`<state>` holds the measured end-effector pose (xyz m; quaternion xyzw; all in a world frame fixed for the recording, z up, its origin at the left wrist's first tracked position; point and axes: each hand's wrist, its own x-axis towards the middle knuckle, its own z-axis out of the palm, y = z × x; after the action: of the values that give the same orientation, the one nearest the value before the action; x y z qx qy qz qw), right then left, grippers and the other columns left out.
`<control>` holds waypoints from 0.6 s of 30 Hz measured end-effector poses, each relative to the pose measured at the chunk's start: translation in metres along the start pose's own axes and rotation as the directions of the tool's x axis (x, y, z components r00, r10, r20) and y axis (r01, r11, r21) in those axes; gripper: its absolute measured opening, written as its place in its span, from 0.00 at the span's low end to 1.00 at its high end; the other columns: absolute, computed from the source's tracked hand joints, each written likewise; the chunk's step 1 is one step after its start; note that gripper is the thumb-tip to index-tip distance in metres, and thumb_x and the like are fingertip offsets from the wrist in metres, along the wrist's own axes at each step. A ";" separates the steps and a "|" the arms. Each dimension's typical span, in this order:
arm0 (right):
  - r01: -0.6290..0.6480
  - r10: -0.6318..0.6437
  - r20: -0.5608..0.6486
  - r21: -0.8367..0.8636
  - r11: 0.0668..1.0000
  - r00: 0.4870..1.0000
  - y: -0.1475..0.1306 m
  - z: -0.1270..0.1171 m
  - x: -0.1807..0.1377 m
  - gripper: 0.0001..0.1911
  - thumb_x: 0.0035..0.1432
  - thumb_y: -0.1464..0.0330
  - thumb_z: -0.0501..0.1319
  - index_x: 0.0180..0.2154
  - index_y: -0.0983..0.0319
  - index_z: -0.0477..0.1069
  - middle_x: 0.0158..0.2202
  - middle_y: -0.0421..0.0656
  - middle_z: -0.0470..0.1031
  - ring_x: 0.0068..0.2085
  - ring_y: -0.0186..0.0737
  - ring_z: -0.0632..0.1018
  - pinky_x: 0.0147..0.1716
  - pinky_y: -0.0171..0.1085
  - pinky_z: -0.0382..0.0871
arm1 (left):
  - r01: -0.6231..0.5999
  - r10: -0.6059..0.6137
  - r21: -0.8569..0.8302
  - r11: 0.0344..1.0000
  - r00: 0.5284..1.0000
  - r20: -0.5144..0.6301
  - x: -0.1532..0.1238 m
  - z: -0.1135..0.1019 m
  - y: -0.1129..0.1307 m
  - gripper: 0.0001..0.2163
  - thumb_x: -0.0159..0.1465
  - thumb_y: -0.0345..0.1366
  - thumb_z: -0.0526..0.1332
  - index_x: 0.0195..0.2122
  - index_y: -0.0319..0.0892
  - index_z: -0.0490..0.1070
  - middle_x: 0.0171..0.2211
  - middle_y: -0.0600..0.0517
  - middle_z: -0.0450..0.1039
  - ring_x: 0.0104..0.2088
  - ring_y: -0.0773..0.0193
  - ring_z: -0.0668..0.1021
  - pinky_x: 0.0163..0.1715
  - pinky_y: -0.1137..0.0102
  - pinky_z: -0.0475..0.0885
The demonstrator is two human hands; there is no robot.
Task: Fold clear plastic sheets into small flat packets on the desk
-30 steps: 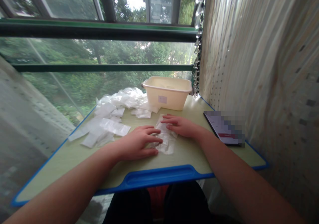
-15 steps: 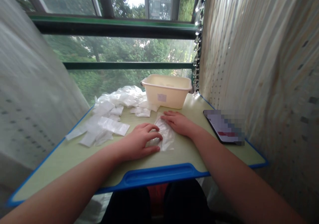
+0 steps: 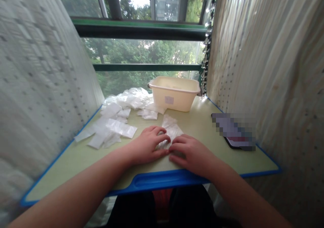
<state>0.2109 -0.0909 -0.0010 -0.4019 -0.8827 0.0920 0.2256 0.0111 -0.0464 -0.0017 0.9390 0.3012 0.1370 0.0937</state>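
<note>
A thin clear plastic bag [image 3: 171, 126] lies flat on the table in front of me. My left hand [image 3: 149, 145] rests at its left edge, fingers curved and apart, fingertips on the plastic. At the near right edge of the bag is my right hand [image 3: 191, 152], its fingers bent and its thumb apart from them. The right fingertips almost meet the left thumb, and the near end of the bag is partly hidden by both hands. Farther left, a loose heap of similar white, translucent bags [image 3: 108, 130] spreads over the table.
A cream plastic bin [image 3: 183, 99] with a small label stands at the back, beside the bag heap. On the right lies a phone [image 3: 233, 131], partly blurred out. The table [image 3: 136, 170] has a blue rim. Curtains hang on both sides, with a window behind.
My right hand has moved from the far end of the bag toward me, down to its near edge beside my left thumb. The left hand stays about where it was. The view has shifted slightly.
</note>
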 end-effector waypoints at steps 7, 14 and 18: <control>0.021 -0.021 -0.036 0.011 1.000 0.999 0.005 0.008 0.000 0.09 0.54 0.65 0.58 0.37 0.57 0.74 0.35 0.43 0.73 0.38 0.38 0.72 0.41 0.37 0.64 | -0.033 0.032 -0.024 0.999 0.999 -0.031 -0.003 -0.007 -0.002 0.16 0.54 0.44 0.61 0.44 0.49 0.69 0.52 0.47 0.62 0.52 0.53 0.64 0.50 0.58 0.60; 0.029 -0.027 -0.044 0.038 0.999 0.999 0.008 0.005 -0.002 0.10 0.53 0.64 0.59 0.37 0.57 0.75 0.34 0.42 0.73 0.37 0.38 0.71 0.41 0.37 0.64 | -0.086 0.088 -0.024 0.996 0.994 0.070 -0.008 -0.020 0.000 0.06 0.56 0.38 0.60 0.31 0.49 0.76 0.37 0.52 0.71 0.37 0.62 0.73 0.38 0.70 0.65; 0.021 -0.018 -0.054 0.045 0.999 0.998 0.008 0.005 -0.003 0.10 0.52 0.65 0.59 0.37 0.57 0.75 0.33 0.42 0.73 0.37 0.37 0.71 0.41 0.37 0.64 | -0.098 0.103 -0.045 0.994 0.986 0.131 -0.009 -0.023 -0.002 0.07 0.58 0.35 0.58 0.34 0.49 0.75 0.37 0.53 0.72 0.34 0.65 0.73 0.35 0.73 0.65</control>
<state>0.2158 -0.0876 -0.0095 -0.3902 -0.8779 0.0992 0.2591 -0.0040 -0.0485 0.0176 0.9581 0.2438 0.0844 0.1246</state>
